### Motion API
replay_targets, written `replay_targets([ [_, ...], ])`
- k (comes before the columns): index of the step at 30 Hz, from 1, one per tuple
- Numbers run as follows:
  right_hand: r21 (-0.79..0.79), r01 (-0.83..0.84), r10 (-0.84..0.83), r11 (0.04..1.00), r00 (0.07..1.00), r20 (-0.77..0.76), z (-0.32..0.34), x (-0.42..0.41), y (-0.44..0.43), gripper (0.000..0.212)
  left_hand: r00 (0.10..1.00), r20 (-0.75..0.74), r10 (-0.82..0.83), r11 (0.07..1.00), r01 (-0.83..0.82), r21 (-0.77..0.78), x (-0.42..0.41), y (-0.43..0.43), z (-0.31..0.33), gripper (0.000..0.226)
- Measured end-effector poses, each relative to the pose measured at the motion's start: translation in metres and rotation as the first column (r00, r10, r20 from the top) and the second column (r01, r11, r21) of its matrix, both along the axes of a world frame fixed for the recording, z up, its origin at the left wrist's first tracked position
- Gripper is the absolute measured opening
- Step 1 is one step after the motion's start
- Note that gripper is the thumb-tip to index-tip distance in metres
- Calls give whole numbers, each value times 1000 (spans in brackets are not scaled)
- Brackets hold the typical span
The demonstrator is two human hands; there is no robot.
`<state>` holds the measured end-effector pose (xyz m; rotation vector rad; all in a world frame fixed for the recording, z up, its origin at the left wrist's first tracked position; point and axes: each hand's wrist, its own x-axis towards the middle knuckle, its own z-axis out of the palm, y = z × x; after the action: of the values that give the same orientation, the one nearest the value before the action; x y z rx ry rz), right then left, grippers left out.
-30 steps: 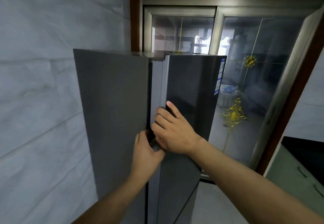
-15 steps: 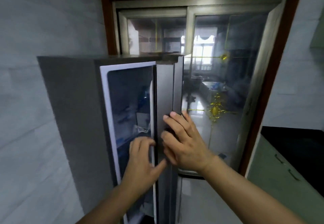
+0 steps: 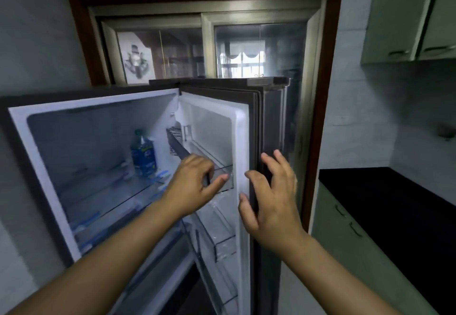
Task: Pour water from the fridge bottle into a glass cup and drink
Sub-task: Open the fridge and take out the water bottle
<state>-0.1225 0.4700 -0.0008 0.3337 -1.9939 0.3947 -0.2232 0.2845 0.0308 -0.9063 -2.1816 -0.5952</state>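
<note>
Head view: the fridge [image 3: 22,127] is being shown with its door [image 3: 243,156] swung open to the right. The bottle [image 3: 143,153], blue-labelled, is being kept upright on a far glass shelf [image 3: 103,196] inside. The left hand [image 3: 195,186] is being held loosely curled, empty, near a clear door bin [image 3: 225,179]. The right hand [image 3: 271,198] is being spread wide against the door's edge, gripping nothing.
</note>
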Motion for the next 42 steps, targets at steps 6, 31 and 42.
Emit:
replay_targets([
  [6,-64,-193,197,979,978,62,55,-28,1,19,996,84,-2,979,19,-202,-4,60,13,29],
  [31,414,57,-342,908,670,659,85,-307,-98,37,810,571,132,496,-553,669,-397,-208,-125,76],
  [42,357,-23,-256,934,653,712,84,-317,-54,22,771,635,-42,516,-528,675,-430,-208,-155,70],
])
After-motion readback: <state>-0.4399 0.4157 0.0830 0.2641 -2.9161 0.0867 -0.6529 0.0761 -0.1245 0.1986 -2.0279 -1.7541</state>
